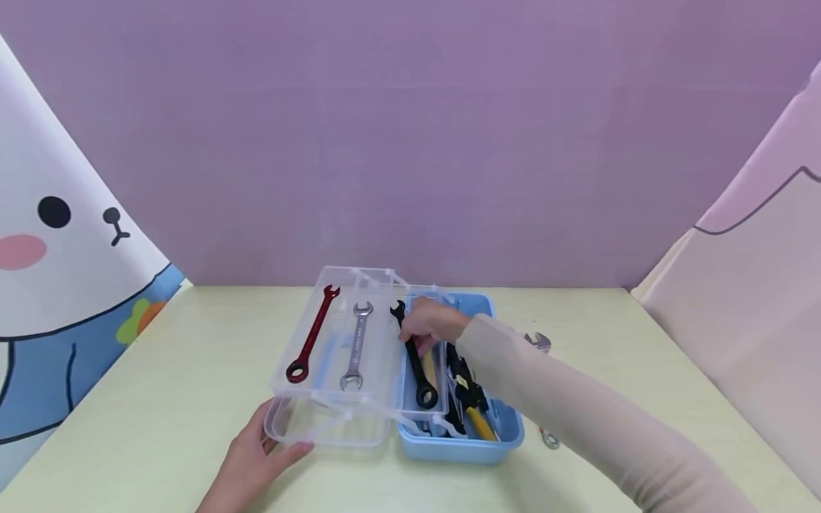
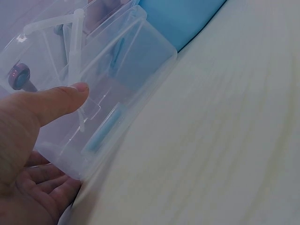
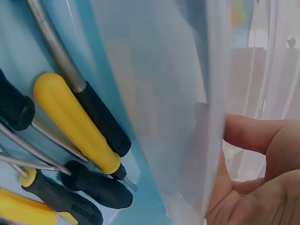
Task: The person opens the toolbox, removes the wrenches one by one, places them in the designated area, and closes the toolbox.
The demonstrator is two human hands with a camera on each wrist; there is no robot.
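Note:
My left hand (image 1: 246,456) grips the near left corner of a toolbox's clear lid (image 1: 321,434), thumb over the rim, fingers outside. Above the lid, a clear tray (image 1: 385,349) holds a red ratcheting wrench (image 1: 314,333) and a silver open-end wrench (image 1: 357,345). At the tray's right side, my right hand (image 1: 432,322) pinches a black ratcheting wrench (image 1: 420,370) around its shank. In the right wrist view the tray's wall (image 3: 215,117) hides that wrench and some fingertips. The blue toolbox base (image 1: 458,452) contains screwdrivers, including one with a yellow handle (image 3: 75,122).
Partly covered by the right sleeve (image 1: 577,406), an adjustable wrench (image 1: 540,342) lies on the pale table (image 1: 154,399) right of the box. A ring-shaped tool end (image 1: 549,438) shows below the sleeve. A purple backdrop (image 1: 410,142) stands behind the table.

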